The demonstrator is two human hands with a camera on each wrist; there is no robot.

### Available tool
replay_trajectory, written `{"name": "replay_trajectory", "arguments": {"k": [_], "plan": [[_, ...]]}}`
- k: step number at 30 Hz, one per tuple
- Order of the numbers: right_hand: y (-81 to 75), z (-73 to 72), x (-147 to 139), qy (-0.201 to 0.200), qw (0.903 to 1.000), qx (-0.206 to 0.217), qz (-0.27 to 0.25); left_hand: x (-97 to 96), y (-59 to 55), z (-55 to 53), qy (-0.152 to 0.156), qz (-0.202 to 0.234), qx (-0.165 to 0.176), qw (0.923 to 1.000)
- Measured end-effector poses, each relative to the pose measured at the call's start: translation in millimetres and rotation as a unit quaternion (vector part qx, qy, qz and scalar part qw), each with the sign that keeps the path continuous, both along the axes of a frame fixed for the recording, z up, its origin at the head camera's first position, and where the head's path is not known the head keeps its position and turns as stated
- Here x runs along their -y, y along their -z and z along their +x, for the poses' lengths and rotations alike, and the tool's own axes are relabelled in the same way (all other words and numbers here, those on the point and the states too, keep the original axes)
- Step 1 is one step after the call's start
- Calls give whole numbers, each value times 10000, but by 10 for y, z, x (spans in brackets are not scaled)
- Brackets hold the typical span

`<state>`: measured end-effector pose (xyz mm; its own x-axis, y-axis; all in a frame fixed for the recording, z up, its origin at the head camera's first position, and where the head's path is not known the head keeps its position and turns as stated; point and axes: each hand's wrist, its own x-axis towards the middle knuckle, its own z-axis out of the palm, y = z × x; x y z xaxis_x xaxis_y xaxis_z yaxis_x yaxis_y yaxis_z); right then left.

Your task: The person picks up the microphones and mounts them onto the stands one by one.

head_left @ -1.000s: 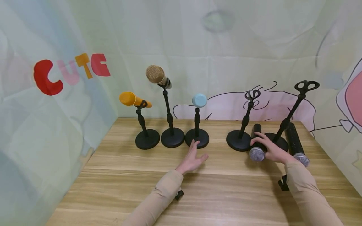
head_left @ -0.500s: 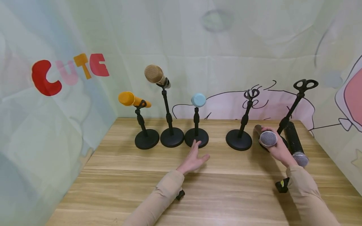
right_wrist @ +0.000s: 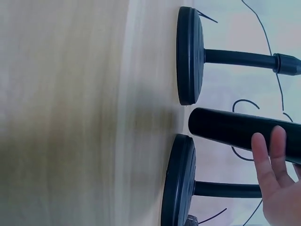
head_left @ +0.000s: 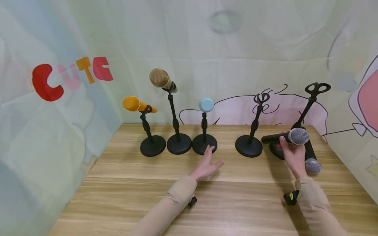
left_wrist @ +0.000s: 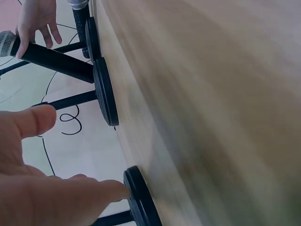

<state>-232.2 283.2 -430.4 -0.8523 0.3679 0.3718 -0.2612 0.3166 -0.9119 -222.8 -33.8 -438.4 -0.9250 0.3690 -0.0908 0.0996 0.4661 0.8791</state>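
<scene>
My right hand (head_left: pixel 293 159) grips a black microphone (head_left: pixel 274 138) with a silver mesh head, raised above the table and lying nearly level, its head to the right. In the right wrist view, two fingers rest along the black handle (right_wrist: pixel 225 127). Behind it stand a short stand (head_left: pixel 254 126) and a taller stand (head_left: pixel 307 108), each with a bare clip. A second black microphone (head_left: pixel 313 166) lies by the taller stand. My left hand (head_left: pixel 205 167), fingers extended and thumb spread, is at the round base (head_left: pixel 198 146) of the light blue microphone's stand; whether it touches is unclear.
A yellow microphone (head_left: pixel 132 104) and a gold microphone (head_left: pixel 159 78) sit in stands at the left, beside the light blue microphone (head_left: pixel 206 104). A printed cloth backdrop (head_left: pixel 236 75) rises behind the wooden table (head_left: pixel 141 193).
My right hand has lifted the black microphone off the table and turned it, its head swinging up and to the right. The left hand has shifted slightly right.
</scene>
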Motion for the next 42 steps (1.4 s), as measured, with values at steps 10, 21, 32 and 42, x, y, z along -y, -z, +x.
{"name": "replay_trajectory", "arguments": {"k": [10, 21, 32, 42], "plan": [[-7, 85, 17, 914, 9949, -436, 1, -485, -81, -313, 14, 1, -210, 9998], [-13, 125, 70, 261, 9949, -854, -468, -930, -113, -595, 92, 239, -690, 9973], [-51, 142, 204, -37, 9980, -609, -162, -1303, -266, -783, -141, 617, -807, 9947], [-87, 159, 169, 1, 9977, -669, -134, -1485, -380, -888, -589, 33, -1295, 9898]]}}
